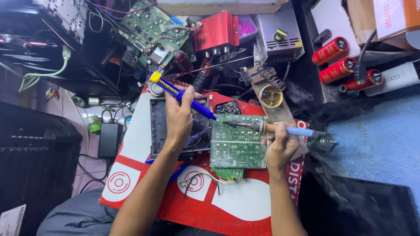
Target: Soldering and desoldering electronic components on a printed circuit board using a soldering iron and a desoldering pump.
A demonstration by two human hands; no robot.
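Your left hand is closed around a blue desoldering pump, its tip at the far left corner of the green circuit board. Your right hand grips a soldering iron, tip touching the board's far edge. The board lies solder side up on a red-and-white carton, desoldering apparently under way; wires remain attached.

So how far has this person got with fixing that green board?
Done, by the look of it: the green circuit board is out and lies solder side up beside the open black case. In hand: the right hand holds the soldering iron tip on the board's top edge, while the left hand aims the blue solder sucker. Left: the board's loose wires are unattached.
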